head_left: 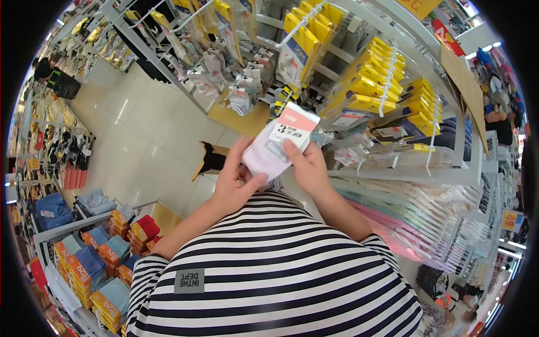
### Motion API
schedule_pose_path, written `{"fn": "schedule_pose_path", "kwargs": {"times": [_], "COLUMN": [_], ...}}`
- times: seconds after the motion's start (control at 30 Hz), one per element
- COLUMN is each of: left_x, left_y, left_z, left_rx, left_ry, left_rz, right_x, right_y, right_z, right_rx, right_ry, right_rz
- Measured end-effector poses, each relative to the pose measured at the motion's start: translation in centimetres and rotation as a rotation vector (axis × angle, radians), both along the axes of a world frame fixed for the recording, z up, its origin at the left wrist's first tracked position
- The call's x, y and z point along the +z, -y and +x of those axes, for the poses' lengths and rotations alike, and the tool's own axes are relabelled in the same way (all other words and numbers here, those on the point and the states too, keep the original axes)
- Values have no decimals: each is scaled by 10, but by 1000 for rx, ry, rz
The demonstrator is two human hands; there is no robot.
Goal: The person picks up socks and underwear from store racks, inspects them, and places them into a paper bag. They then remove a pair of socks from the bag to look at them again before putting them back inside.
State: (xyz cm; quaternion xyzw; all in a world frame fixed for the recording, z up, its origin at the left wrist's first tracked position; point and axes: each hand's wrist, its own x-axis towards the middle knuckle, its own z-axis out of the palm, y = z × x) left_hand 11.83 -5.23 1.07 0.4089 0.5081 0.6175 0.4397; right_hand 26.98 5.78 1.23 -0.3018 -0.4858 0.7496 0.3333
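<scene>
While left hand (pixel 234 181) holds bundle (pixel 260 159), right (pixel 308 167) touches label (pixel 295 122).

From my end of the feed, I see a shirt (pixel 281 272) in black and white stripes that curve across its rounded front. A grey rectangular patch (pixel 189 281) on the left chest reads "INTHE DEPT." in pale capitals, upside down to me. The left sleeve (pixel 147 272) and right sleeve (pixel 384 250) are short and striped too; the left hand (pixel 236 177) and right hand (pixel 309 165) are bare.
</scene>
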Motion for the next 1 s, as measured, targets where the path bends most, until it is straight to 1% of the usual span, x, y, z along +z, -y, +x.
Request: {"fn": "schedule_pose_path", "kwargs": {"times": [0.03, 0.07, 0.1, 0.23, 0.27, 0.3, 0.37, 0.4, 0.43, 0.5, 0.53, 0.6, 0.63, 0.73, 0.8, 0.87, 0.93, 1.0], "left_x": [-2, -7, -13, -27, -26, -24, -17, -18, -19, -23, -21, -17, -16, -17, -17, -17, -18, -18], "left_y": [0, 0, -2, -5, -5, -9, -12, -13, -14, -15, -15, -16, -16, -15, -13, -12, -9, -6], "left_z": [0, -1, -1, 10, 12, 17, 24, 29, 31, 32, 35, 44, 48, 58, 65, 73, 80, 85], "left_rx": [-34, -68, -102, -13, 23, 46, 53, 65, 84, 55, 52, 39, 28, 1, -13, -21, -23, -15], "left_ry": [14, 26, 36, -40, -133, -170, -144, -79, -14, -26, -11, 0, -2, -22, -31, -30, -31, -28], "left_rz": [-49, -97, -145, -262, -319, -223, -207, -192, -178, -193, -194, -198, -201, -199, -201, -206, -212, -218], "right_x": [-1, 1, 3, 16, 19, 17, 3, -7, -23, -58, -71, -104, -112, -125, -152, -162, -159, -164], "right_y": [-2, -1, 0, 7, 9, 8, 7, 16, 22, 30, 31, 32, 33, 37, 37, 31, 24, 15], "right_z": [5, 11, 15, 28, 36, 48, 73, 90, 105, 131, 145, 176, 189, 226, 249, 262, 270, 274], "right_rx": [-30, -15, -15, -56, -85, -91, -95, -60, -114, -207, -263, -387, -446, -444, -486, -497, -476, -479], "right_ry": [-48, -117, -104, -102, -106, -69, 17, 59, 61, 56, 120, 284, 365, 550, 617, 709, 825, 785], "right_rz": [-124, -170, -109, 123, 181, 299, 526, 297, 243, 138, 137, 214, 250, 248, 249, 245, 231, 311]}}
